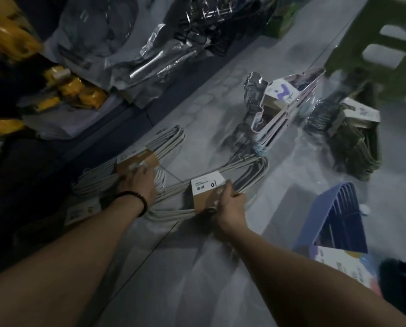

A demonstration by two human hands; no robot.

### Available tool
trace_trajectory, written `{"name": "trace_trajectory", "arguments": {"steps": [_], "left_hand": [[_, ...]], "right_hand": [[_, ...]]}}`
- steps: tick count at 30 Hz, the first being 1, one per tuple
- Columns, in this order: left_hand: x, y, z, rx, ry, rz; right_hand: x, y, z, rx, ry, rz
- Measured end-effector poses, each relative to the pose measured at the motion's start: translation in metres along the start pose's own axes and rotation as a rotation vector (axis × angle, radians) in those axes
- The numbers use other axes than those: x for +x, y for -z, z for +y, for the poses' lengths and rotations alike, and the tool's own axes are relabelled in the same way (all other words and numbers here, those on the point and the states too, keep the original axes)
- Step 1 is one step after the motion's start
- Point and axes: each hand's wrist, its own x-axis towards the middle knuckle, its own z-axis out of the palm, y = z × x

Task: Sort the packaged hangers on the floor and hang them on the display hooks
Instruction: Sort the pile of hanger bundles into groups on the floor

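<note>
Two bundles of grey wire hangers with brown-and-white card sleeves lie on the grey floor. My left hand (139,185) grips the left bundle (136,159) at its card sleeve. My right hand (230,204) holds the nearer bundle (206,192) by the right edge of its sleeve, fingers curled over it. Farther right lie a pink and white hanger pack (284,107), a dark olive hanger pack (353,138) and a blue hanger pack (339,220). Another sleeved pack (81,211) lies in shadow under my left forearm.
Low shelving at left holds yellow packets (74,90) and silver foil-wrapped goods (159,57). A green plastic stool (386,43) stands at top right. A dark object (400,282) sits at the right bottom edge. Bare floor tiles (197,267) lie between my forearms.
</note>
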Motion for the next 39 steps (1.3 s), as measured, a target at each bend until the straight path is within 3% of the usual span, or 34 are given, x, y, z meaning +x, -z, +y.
{"name": "trace_trajectory", "arguments": {"steps": [1, 3, 5, 7, 10, 13, 15, 18, 21, 22, 26, 30, 34, 39], "left_hand": [[-0.010, 0.004, 0.004, 0.017, -0.014, 0.043], [-0.034, 0.008, 0.018, 0.081, -0.221, 0.209], [-0.058, 0.000, 0.037, 0.090, -0.499, 0.165], [-0.071, -0.012, 0.057, 0.011, -0.497, 0.016], [-0.068, -0.024, 0.077, -0.263, -0.379, 0.097], [-0.061, -0.017, 0.088, -0.418, -0.507, 0.183], [-0.061, 0.001, 0.091, -0.478, -0.571, 0.113], [-0.060, 0.027, 0.084, -0.642, -0.593, -0.119], [-0.068, 0.029, 0.066, -0.949, -0.497, -0.353], [-0.071, 0.024, 0.061, -0.997, -0.437, -0.414], [-0.074, -0.005, 0.047, -1.152, -0.234, -0.600], [-0.054, -0.024, 0.052, -1.104, -0.025, -0.498], [-0.037, -0.021, 0.080, -0.639, -0.030, -0.332], [-0.030, 0.000, 0.077, -0.846, -0.155, -0.297]], "right_hand": [[0.000, 0.005, -0.003, -0.066, 0.002, -0.005], [0.000, 0.015, -0.013, -0.266, -0.003, -0.057], [-0.007, 0.034, -0.036, -0.436, 0.058, -0.091], [-0.013, 0.057, -0.060, -0.501, 0.112, -0.115], [-0.022, 0.085, -0.096, -0.671, 0.184, -0.188], [-0.028, 0.108, -0.127, -0.866, 0.155, -0.256], [-0.021, 0.128, -0.138, -0.847, 0.142, -0.165], [-0.009, 0.161, -0.140, -0.537, 0.175, 0.122], [-0.004, 0.177, -0.119, -0.208, 0.204, 0.464], [-0.003, 0.174, -0.108, -0.168, 0.186, 0.508], [0.010, 0.123, -0.070, -0.207, 0.002, 0.317], [0.029, 0.062, -0.030, -0.143, -0.225, 0.074], [-0.001, 0.038, -0.023, -0.389, -0.165, -0.133], [0.011, 0.039, 0.000, -0.478, -0.089, -0.181]]}}
